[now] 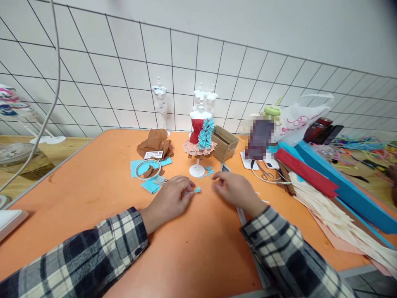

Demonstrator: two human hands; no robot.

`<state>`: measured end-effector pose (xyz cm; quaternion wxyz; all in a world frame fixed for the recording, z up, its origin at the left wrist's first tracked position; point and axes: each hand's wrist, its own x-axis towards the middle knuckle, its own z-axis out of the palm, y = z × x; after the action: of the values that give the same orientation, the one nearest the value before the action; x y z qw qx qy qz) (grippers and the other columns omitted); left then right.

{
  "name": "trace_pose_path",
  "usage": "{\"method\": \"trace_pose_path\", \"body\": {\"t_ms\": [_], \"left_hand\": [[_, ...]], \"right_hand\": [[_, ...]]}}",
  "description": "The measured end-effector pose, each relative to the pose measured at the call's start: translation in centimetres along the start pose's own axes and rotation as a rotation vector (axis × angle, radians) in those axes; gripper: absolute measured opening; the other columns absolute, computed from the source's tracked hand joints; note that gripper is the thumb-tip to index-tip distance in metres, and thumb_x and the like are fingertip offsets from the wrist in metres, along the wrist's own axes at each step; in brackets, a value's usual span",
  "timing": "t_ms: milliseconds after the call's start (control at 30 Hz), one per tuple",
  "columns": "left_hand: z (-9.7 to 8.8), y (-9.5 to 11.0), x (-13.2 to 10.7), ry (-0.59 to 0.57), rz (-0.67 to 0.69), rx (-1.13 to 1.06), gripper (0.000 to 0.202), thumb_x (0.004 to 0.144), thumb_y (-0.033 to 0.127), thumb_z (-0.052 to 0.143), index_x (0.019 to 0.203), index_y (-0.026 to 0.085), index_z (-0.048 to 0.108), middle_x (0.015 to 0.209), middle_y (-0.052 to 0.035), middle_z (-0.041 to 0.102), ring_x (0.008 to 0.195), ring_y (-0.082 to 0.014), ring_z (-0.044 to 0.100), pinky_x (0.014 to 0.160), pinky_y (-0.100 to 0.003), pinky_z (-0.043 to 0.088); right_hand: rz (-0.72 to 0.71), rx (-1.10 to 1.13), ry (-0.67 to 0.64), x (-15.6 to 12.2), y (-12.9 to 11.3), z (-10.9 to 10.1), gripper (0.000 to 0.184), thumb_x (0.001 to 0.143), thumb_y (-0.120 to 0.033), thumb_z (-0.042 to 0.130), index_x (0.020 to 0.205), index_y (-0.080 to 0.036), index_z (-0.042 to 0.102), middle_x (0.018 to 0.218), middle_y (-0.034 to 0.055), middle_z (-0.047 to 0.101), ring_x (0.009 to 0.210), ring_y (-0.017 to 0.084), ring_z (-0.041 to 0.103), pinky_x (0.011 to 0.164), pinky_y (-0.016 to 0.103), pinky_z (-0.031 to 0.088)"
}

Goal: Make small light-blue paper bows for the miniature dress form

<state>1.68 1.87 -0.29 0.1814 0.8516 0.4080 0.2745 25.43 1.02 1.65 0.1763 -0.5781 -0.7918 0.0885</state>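
Observation:
My left hand (169, 199) rests on the orange table (93, 182) with its fingers pinched on a small blue paper bow (196, 190). My right hand (234, 188) lies just right of it, fingers curled and close together near the bow; I cannot make out anything in them. Behind the hands stands a small white mannequin (200, 140) on a round foot, dressed in a red top, a peach ruffled skirt and a column of blue bows. Another blue bow (209, 170) lies by its foot.
A tape roll (148, 169), blue paper pieces and brown crumpled paper (155, 142) lie at the left. A cardboard box (225, 142), scissors (265, 173), a plastic bag (297, 120) and stacked crepe paper rolls (313, 178) fill the right. Bare mannequins stand by the wire grid wall.

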Motion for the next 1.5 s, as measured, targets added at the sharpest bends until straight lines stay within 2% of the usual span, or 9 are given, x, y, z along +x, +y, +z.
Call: {"method": "trace_pose_path", "body": {"t_ms": [100,233,800,867,967,1067,1167,1300,1500], "left_hand": [[0.0,0.0,-0.1,-0.016,-0.134,-0.069,0.011,0.087,0.023,0.048,0.081,0.02,0.057,0.093,-0.0038,0.072,0.079,-0.0181,0.065,0.068,-0.03,0.047],[0.1,0.1,-0.3,-0.037,-0.172,-0.075,0.014,0.088,0.027,0.046,0.08,0.019,0.054,0.07,0.0002,0.066,0.061,-0.0152,0.058,0.055,-0.026,0.039],[0.8,-0.5,-0.2,-0.041,-0.147,-0.056,0.016,0.087,0.027,0.046,0.077,0.019,0.055,0.074,-0.0017,0.063,0.067,-0.0167,0.057,0.059,-0.026,0.039],[0.7,-0.7,0.0,0.04,-0.185,-0.094,0.017,0.088,0.029,0.047,0.077,0.019,0.056,0.073,-0.0017,0.064,0.066,-0.0168,0.058,0.059,-0.026,0.04],[0.5,-0.9,0.2,0.216,-0.244,-0.274,0.018,0.089,0.034,0.05,0.082,0.018,0.057,0.075,-0.0018,0.067,0.069,-0.0166,0.062,0.063,-0.026,0.046],[0.3,-1.0,0.5,0.308,-0.307,-0.465,0.021,0.088,0.037,0.053,0.082,0.017,0.057,0.072,-0.0014,0.067,0.067,-0.0155,0.064,0.065,-0.026,0.049],[0.3,-1.1,0.7,0.349,-0.332,-0.49,0.02,0.084,0.036,0.057,0.08,0.016,0.06,0.072,-0.0015,0.067,0.065,-0.0147,0.063,0.061,-0.024,0.048],[0.6,-1.5,0.6,0.345,-0.296,-0.447,0.018,0.082,0.034,0.06,0.082,0.016,0.065,0.071,-0.0006,0.066,0.063,-0.0132,0.06,0.058,-0.022,0.047],[0.7,-1.1,0.5,0.272,-0.262,-0.373,0.02,0.08,0.035,0.061,0.082,0.016,0.069,0.063,0.0009,0.063,0.055,-0.0113,0.053,0.052,-0.021,0.042]], "right_hand": [[0.144,-0.02,0.001,-0.5,4.2,-2.3,0.018,0.084,-0.033,0.056,0.081,-0.02,0.07,0.084,0.0025,0.068,0.076,0.016,0.059,0.066,0.026,0.038],[0.248,-0.018,-0.106,-1.1,7.2,-3.1,0.02,0.08,-0.034,0.058,0.075,-0.02,0.071,0.076,0.0026,0.068,0.069,0.016,0.058,0.058,0.026,0.035],[0.232,-0.092,-0.047,-0.5,5.0,-0.3,0.011,0.08,-0.025,0.057,0.072,-0.019,0.063,0.079,0.0037,0.064,0.07,0.015,0.054,0.059,0.026,0.029],[0.222,0.03,0.056,-0.4,4.2,-0.2,0.01,0.079,-0.025,0.058,0.072,-0.019,0.064,0.078,0.0037,0.064,0.071,0.016,0.053,0.061,0.026,0.031],[0.236,0.529,0.204,-0.1,1.2,0.9,0.016,0.077,-0.034,0.063,0.077,-0.018,0.067,0.078,0.0041,0.066,0.068,0.016,0.053,0.062,0.026,0.038],[0.214,1.018,0.136,0.3,-3.4,3.2,0.024,0.073,-0.041,0.068,0.077,-0.017,0.069,0.075,0.0036,0.066,0.066,0.014,0.053,0.06,0.025,0.04],[0.252,1.321,0.021,1.0,-7.0,5.4,0.028,0.073,-0.044,0.068,0.083,-0.018,0.068,0.059,-0.0035,0.054,0.047,0.007,0.036,0.044,0.021,0.028],[0.286,1.47,0.041,1.8,-7.6,6.2,0.028,0.07,-0.043,0.071,0.077,-0.018,0.06,0.052,-0.0084,0.042,0.042,0.005,0.025,0.037,0.019,0.016],[0.34,1.488,-0.005,1.3,-6.6,5.7,0.029,0.069,-0.043,0.072,0.075,-0.018,0.059,0.051,-0.0091,0.041,0.04,0.005,0.026,0.035,0.019,0.017]]}}
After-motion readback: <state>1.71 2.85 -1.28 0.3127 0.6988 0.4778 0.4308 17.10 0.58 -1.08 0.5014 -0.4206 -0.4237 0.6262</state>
